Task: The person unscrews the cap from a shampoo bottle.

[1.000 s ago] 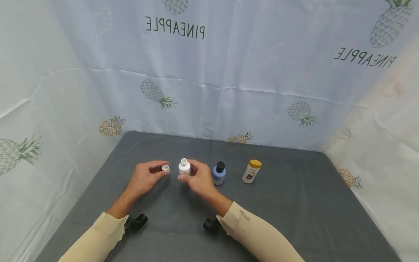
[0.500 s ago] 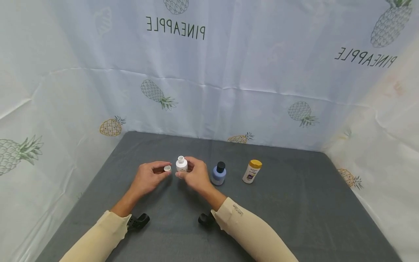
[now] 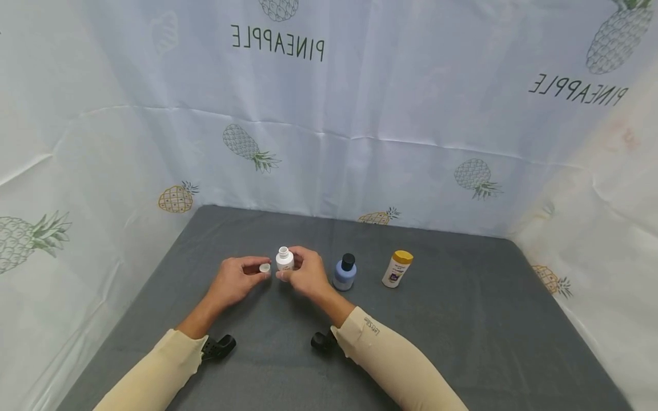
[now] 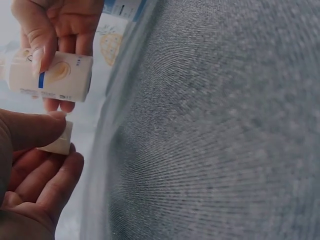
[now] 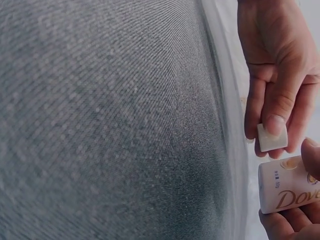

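Observation:
My left hand (image 3: 232, 281) pinches a small white screw cap (image 3: 264, 268) between thumb and fingers. Just to its right, my right hand (image 3: 308, 275) grips a white bottle (image 3: 284, 260) whose bare neck points up. In the right wrist view the bottle (image 5: 285, 186) carries the word Dove, and the cap (image 5: 273, 138) sits close beside it, apart from it. The left wrist view has the thumb lying across the bottle's printed side (image 4: 55, 75), with the cap (image 4: 61, 140) near it in the left fingers.
Right of the hands stands a blue bottle (image 3: 344, 274) with a black cap. Farther right is a white bottle (image 3: 396, 269) with a yellow lid. Dark grey cloth (image 3: 437, 331) covers the table, and a pineapple-print curtain (image 3: 329, 114) hangs behind and at the sides.
The right hand has moved left with the white bottle, toward the cap. The left hand has shifted slightly right with the cap, narrowing the gap between them.

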A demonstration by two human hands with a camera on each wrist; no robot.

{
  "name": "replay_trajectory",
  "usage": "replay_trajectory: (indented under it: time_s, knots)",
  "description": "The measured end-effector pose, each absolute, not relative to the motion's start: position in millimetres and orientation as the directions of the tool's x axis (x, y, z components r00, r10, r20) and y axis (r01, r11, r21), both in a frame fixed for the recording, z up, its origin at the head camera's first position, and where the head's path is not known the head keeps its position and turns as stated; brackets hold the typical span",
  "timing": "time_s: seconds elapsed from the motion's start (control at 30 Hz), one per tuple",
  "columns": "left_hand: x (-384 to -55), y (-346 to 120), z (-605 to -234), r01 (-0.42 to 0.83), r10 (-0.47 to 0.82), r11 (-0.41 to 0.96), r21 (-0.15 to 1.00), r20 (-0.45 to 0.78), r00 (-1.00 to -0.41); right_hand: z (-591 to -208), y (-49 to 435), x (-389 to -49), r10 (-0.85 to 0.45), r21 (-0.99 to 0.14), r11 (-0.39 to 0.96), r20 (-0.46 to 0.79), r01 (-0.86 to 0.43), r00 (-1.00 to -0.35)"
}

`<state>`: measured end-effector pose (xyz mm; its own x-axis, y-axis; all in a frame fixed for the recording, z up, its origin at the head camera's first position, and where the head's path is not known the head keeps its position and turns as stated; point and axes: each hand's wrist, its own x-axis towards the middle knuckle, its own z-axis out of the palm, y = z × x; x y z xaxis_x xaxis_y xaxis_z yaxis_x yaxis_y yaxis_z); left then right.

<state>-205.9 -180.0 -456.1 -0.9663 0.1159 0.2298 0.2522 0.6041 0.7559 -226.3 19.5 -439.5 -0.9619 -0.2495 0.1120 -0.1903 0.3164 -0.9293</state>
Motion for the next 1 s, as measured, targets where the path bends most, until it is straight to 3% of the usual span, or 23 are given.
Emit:
replay_trajectory:
  time_s: [1.0]
  knots:
    - [-203.7,-175.9,-464.6,0.254,0.19,0.644,0.721,0.171,-0.967,-451.1,17.0,-228.8,-0.289,-0.937,0.322,0.036,-0.133,-0.957]
